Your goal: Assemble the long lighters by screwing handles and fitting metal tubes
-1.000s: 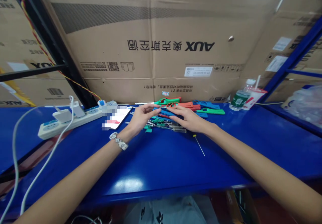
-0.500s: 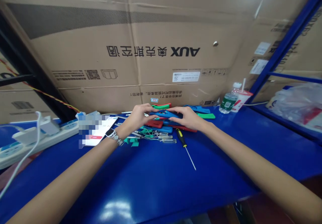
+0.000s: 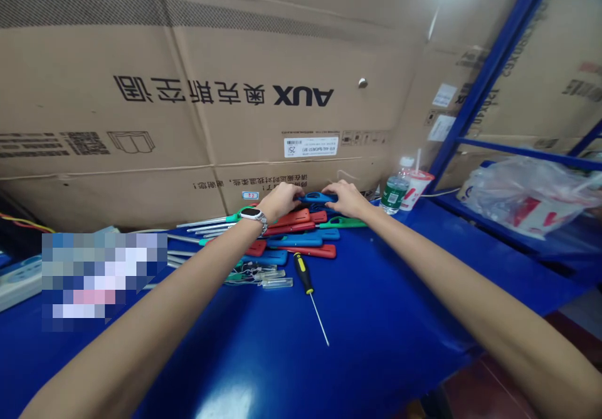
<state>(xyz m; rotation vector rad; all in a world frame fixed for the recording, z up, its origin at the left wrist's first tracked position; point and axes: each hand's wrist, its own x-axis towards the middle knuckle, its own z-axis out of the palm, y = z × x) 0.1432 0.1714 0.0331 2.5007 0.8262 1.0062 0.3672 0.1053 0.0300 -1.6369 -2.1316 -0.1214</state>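
Both hands are at the back of the pile, against the cardboard. Between them is a blue long-necked lighter. The fingers of my left hand are closed at its left end, while my right hand pinches its right end. Below lie several more long-necked lighters: red ones, blue ones and a green one, their metal necks pointing left. My left forearm covers part of the pile. Small clear parts with thin wires lie at its front edge, beside a black-and-yellow screwdriver.
A large cardboard box walls off the back of the blue table. A water bottle and a red-and-white cup stand back right. A plastic bag sits farther right; a power strip lies left.
The view has turned right, so the scene sits further left. My hands have moved from above the middle of the pile to its back edge, with the blue lighter between them.
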